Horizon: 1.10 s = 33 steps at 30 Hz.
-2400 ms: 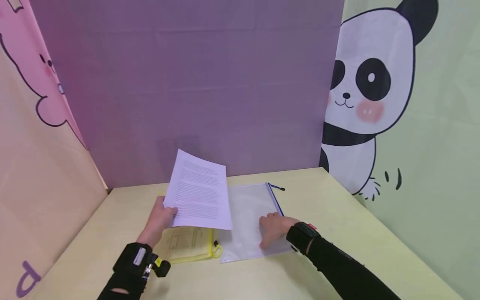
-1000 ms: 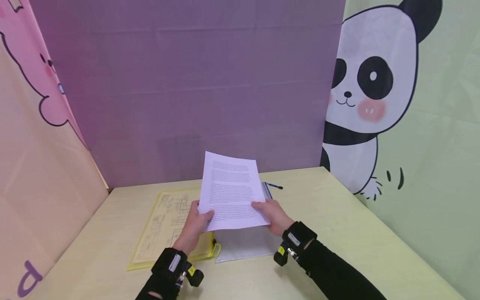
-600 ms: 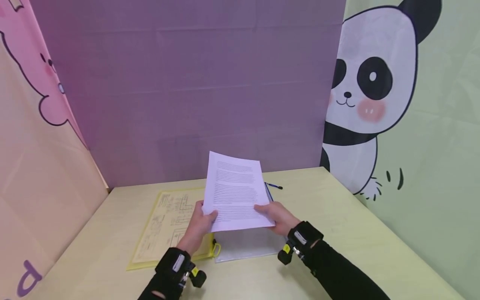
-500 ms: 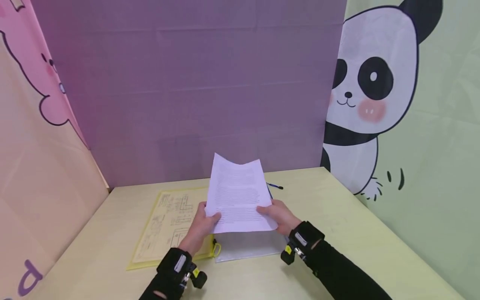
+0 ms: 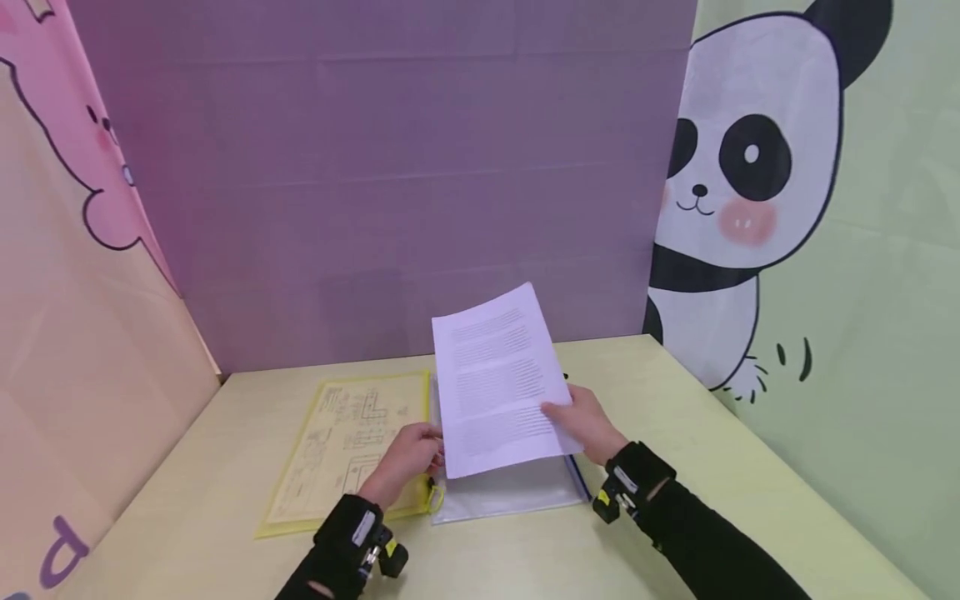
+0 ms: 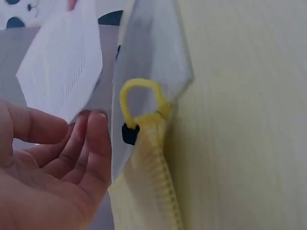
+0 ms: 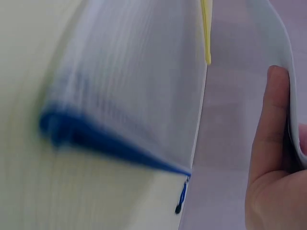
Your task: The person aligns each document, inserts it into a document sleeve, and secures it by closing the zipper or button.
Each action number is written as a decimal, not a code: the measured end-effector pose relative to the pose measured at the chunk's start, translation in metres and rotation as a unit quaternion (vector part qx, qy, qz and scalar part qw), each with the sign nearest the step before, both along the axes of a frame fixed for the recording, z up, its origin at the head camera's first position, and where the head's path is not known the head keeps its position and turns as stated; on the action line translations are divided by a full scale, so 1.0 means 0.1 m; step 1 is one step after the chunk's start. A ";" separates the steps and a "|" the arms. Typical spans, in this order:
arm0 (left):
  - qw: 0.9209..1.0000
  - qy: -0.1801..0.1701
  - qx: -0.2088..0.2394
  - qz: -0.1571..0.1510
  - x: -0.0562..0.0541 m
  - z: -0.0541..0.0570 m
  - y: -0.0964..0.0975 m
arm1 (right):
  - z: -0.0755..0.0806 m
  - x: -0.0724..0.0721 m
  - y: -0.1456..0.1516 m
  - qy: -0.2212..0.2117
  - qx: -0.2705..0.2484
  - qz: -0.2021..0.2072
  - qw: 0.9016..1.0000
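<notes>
My right hand (image 5: pixel 588 421) pinches the lower right edge of the printed paper (image 5: pixel 495 379), thumb on the printed face, and holds it up tilted. In the right wrist view, straight fingers (image 7: pixel 273 124) lie along the paper's back. My left hand (image 5: pixel 407 458) is by the paper's lower left edge; in the left wrist view its fingers (image 6: pixel 98 139) are loosely bent, with a gap to the thumb and nothing gripped. Under the paper lies a clear zip pouch (image 5: pixel 513 497) with a blue zipper edge (image 7: pixel 110 143). The paper hides most of it.
A yellow zip pouch (image 5: pixel 318 467) with printed drawings inside lies left of the clear one, its yellow loop (image 6: pixel 141 84) at the near right corner. Both rest on a pale wooden table (image 5: pixel 720 500). A purple backdrop (image 5: pixel 375 167) stands behind.
The paper went from my left hand to both hands, moving right over the clear pouch. My left hand has now let go, and the paper tilts left in my right hand.
</notes>
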<state>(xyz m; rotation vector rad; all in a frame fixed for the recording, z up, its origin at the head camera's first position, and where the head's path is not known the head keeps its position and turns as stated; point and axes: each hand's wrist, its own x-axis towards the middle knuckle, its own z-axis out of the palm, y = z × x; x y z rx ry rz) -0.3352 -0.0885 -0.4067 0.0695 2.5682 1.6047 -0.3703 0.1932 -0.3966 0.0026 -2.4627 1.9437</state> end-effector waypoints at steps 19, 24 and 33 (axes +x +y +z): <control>0.902 0.069 -0.383 -0.186 0.20 -0.07 0.30 | 0.04 -0.03 0.60 -0.005 0.045 -0.028 0.999; 0.900 0.055 -0.396 -0.174 0.21 -0.04 0.19 | 0.03 -0.02 0.65 -0.005 0.043 -0.027 0.999; 0.899 0.044 -0.399 -0.177 0.18 -0.06 -0.21 | 0.02 -0.02 0.78 -0.008 0.058 -0.037 0.998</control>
